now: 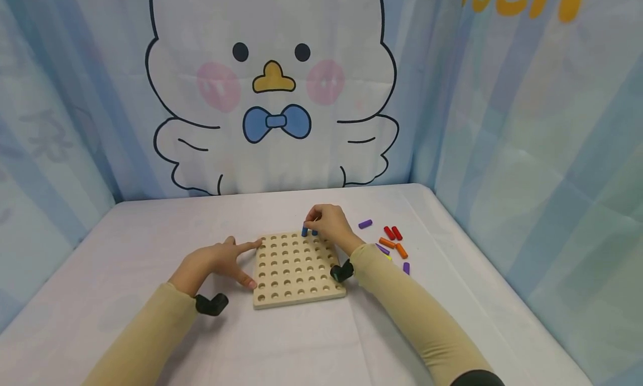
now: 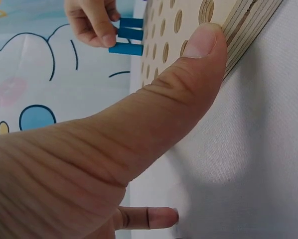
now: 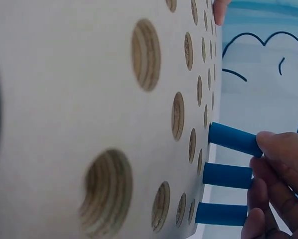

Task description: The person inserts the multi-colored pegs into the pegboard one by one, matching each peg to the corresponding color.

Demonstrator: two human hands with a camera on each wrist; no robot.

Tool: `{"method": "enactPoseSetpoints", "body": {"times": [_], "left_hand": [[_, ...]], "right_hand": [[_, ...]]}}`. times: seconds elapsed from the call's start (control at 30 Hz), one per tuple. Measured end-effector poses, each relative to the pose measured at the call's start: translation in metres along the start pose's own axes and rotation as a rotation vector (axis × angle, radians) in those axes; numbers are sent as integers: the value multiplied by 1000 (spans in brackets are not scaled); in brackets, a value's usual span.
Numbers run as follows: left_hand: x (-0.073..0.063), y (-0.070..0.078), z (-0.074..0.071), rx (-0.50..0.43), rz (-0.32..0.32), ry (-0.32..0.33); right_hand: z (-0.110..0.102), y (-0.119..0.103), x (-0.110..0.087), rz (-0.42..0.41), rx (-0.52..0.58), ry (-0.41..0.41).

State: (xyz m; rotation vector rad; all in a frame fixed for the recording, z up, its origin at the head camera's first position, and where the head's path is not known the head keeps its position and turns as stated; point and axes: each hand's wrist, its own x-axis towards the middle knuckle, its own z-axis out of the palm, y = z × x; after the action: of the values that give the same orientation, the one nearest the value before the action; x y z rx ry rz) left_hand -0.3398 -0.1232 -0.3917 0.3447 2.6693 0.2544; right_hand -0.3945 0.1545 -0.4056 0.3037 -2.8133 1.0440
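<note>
A square wooden pegboard [image 1: 300, 304] with rows of round holes lies on the table. Along its far edge three blue pegs stand in a row. My right hand [image 1: 329, 221] pinches the top of the leftmost blue peg [image 3: 233, 138] between thumb and fingertip, and that peg leans slightly in its hole. Its other fingers curl close by the tops of the middle blue peg [image 3: 227, 175] and the right blue peg [image 3: 222, 214]. At the board's left side, my left hand [image 1: 216, 261] is spread, index finger at the far corner and thumb [image 2: 201, 42] resting against the near part of the edge.
Loose pegs lie right of the board: a purple peg [image 1: 365, 224] farther back, two red pegs [image 1: 389, 233], two orange pegs [image 1: 401, 250], more purple ones and a partly hidden yellow one. A printed curtain [image 1: 271, 168] hangs behind the white-covered table [image 1: 221, 347].
</note>
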Motion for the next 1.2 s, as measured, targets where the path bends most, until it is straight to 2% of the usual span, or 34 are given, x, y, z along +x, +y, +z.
{"method": "enactPoseSetpoints", "body": {"times": [0.23, 0.57, 0.93, 1.2], "left_hand": [[-1, -2, 1, -1, 17, -15], [4, -4, 2, -1, 7, -26], [3, -4, 4, -24, 3, -38], [4, -3, 3, 3, 9, -25]], "right_hand": [[-2, -1, 0, 9, -15, -28], [-6, -4, 4, -33, -100, -47], [0, -1, 1, -54, -90, -50], [-1, -3, 1, -79, -100, -42]]}}
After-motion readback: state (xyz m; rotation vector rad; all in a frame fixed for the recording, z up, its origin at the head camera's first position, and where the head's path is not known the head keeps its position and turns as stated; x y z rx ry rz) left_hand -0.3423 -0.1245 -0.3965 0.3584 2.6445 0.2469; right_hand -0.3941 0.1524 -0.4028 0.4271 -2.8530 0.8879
